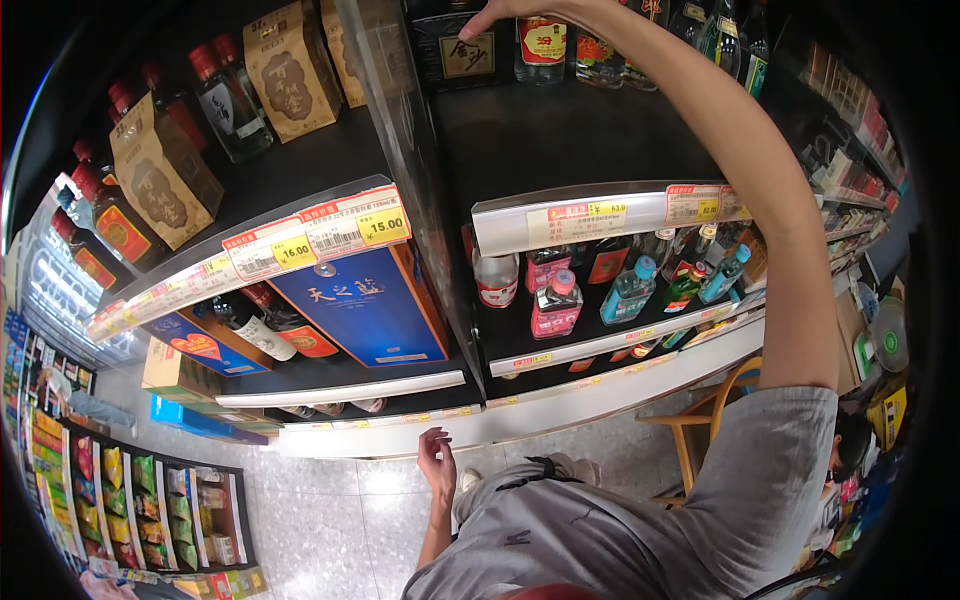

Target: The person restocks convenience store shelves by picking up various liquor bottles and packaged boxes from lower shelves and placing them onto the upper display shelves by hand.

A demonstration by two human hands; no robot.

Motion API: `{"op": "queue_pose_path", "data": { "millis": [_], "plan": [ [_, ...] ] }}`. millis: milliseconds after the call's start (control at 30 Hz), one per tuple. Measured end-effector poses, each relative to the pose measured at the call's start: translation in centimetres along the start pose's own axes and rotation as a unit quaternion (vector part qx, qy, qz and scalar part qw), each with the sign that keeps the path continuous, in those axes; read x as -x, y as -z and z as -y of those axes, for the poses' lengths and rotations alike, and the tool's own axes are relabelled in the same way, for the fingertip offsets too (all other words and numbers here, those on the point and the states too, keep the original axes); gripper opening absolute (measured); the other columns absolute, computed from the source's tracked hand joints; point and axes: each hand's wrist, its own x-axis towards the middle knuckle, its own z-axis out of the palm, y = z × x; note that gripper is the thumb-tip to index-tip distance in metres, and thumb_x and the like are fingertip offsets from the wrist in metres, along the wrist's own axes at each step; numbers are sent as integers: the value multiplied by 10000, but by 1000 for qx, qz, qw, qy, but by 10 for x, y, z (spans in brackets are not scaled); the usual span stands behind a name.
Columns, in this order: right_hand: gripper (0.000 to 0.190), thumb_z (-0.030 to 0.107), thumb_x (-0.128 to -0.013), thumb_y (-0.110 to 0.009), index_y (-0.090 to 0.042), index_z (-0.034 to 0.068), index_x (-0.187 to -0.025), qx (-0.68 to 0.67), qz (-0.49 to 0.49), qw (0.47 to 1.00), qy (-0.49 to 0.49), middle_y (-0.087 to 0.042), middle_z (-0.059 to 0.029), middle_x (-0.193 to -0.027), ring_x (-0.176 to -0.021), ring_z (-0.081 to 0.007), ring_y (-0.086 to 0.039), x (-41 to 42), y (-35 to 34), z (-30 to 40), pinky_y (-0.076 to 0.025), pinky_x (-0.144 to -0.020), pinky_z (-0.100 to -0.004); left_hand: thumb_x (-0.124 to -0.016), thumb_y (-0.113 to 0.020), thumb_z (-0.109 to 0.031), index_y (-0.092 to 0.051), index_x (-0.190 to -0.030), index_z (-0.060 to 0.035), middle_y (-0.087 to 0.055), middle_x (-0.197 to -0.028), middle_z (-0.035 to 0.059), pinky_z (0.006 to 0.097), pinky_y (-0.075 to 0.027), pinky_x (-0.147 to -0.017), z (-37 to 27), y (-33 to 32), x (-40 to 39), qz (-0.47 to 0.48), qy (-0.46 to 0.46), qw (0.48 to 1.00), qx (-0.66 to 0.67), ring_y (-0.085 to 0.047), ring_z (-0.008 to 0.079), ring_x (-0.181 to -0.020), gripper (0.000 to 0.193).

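My right arm reaches up across the shelf bay. My right hand [517, 10] is at the top edge, its thumb pointing towards a black box [427, 56] with a gold-framed label. The fingers lie mostly beyond the frame, so what they hold is hidden. Just below the hand stands a clear glass bottle [541, 52] with a red and yellow label. Beside it is another clear bottle [598, 60], partly behind the forearm. My left hand [436, 454] hangs low before the white shelf base [375, 441], empty, with loosely curled fingers.
A clear divider [390, 127] separates the bays. Paper-wrapped boxes [291, 75] and a blue box [360, 307] stand left. Pink-capped [557, 304] and blue-capped bottles [628, 291] fill a lower shelf. A wooden chair [686, 435] and a person [851, 446] are at right; a snack rack [142, 502] is left.
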Motion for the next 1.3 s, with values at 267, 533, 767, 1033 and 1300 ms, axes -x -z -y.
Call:
{"op": "queue_pose_path", "data": {
  "millis": [267, 533, 767, 1033, 1300],
  "plan": [
    [1318, 395, -540, -1023, -307, -99, -1531, 93, -19, 994, -57, -487, -310, -1485, -1360, -397, -516, 15, 10, 17, -461, -1111, -391, -1006, -561, 0, -629, -1112, 18, -687, -997, 96, 286, -553, -770, 4, -3, 0, -2, -8, 1000, 5, -704, 173, -857, 128],
    [1064, 345, -555, -1016, -504, -93, -1379, -22, -23, 999, 35, -648, -260, -1300, -1262, -349, -606, 19, 7, 15, -482, -1076, -376, -989, -557, 26, -648, -1086, 22, -705, -980, 104, 290, -562, -761, 5, -5, -4, -3, -13, 1000, 7, -715, 174, -844, 133],
    [1023, 272, -574, -1015, -499, -90, -1380, -2, -53, 998, 24, -649, -226, -1315, -1260, -320, -606, 15, 2, 7, -485, -1077, -370, -1002, -556, 28, -654, -1069, 22, -712, -985, 108, 284, -563, -763, 5, -7, -6, 1, -15, 1000, -2, -726, 180, -847, 119],
    [874, 195, -603, -1009, -562, -90, -1298, -130, 30, 990, 46, -668, -193, -1266, -1208, -272, -613, 19, 6, 9, -503, -1036, -360, -948, -555, 86, -718, -970, 3, -694, -984, 122, 289, -569, -761, 1, -8, 5, 15, -25, 999, -25, -715, 196, -874, 184],
    [614, 334, -613, -992, -698, -106, -926, 9, 65, 996, -53, -754, -201, -925, -906, -257, -723, 33, 16, 25, -561, -798, -388, -907, -576, 90, -723, -953, 5, -697, -963, 119, 313, -540, -834, -26, -27, -5, 57, -68, 995, -54, -706, 232, -913, 176]
  ]
}}
